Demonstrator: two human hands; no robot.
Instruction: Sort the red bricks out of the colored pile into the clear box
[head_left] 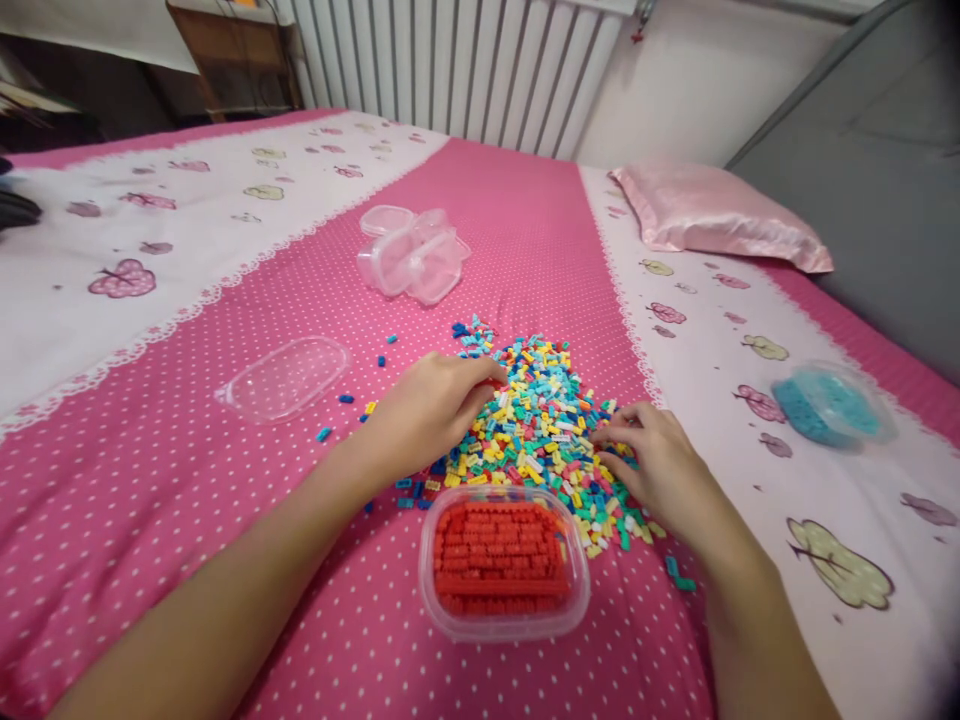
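A wide pile of small, mixed-colour building bricks (536, 410) lies on the bedspread. My left hand (439, 405) reaches over the pile's left side, its forefinger and thumb stretched out and apart; the other fingers are mostly hidden. On the pile's right edge, my right hand (656, 455) touches the bricks with bent, spread fingers, and I see nothing held in it. Between my forearms, close to me, stands a clear plastic box (504, 632) without a lid. Rows of red bricks (501, 555) are packed inside it.
A clear lid (289, 380) lies flat to the left. Several nested clear containers (412, 255) sit beyond the pile. A clear box of turquoise bricks (829, 405) is at the right. Stray bricks (679, 573) lie around the pile. A pink pillow (720, 215) rests farther back.
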